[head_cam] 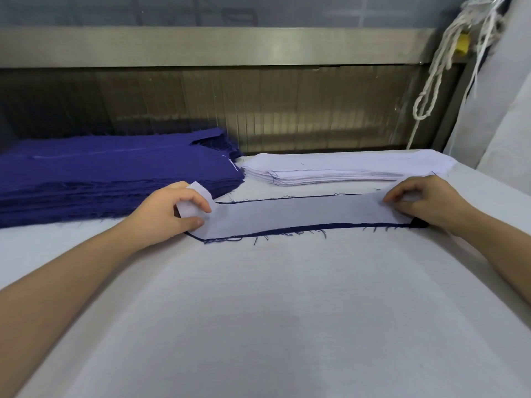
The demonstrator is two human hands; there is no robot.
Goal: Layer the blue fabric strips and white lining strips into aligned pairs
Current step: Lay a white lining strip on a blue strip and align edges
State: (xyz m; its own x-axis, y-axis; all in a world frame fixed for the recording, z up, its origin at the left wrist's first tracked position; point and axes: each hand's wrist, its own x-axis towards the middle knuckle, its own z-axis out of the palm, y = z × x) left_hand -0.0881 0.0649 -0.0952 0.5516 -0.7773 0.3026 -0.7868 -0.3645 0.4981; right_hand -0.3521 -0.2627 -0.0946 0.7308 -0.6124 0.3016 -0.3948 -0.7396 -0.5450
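A white lining strip (293, 215) lies flat on top of a blue fabric strip (275, 231), whose frayed dark edges show along its near and far sides. My left hand (169, 214) pinches the lining's left end, which curls up between thumb and fingers. My right hand (422, 202) holds the right end down with curled fingers. A thick stack of blue fabric strips (109, 173) sits at the back left. A stack of white lining strips (339, 168) lies behind the pair, at the back right.
The work surface is a white padded table (273, 311). A metal-framed machine opening with a clear slatted guard (258, 110) runs across the back. White cords (442, 67) hang at the upper right beside a white padded wall.
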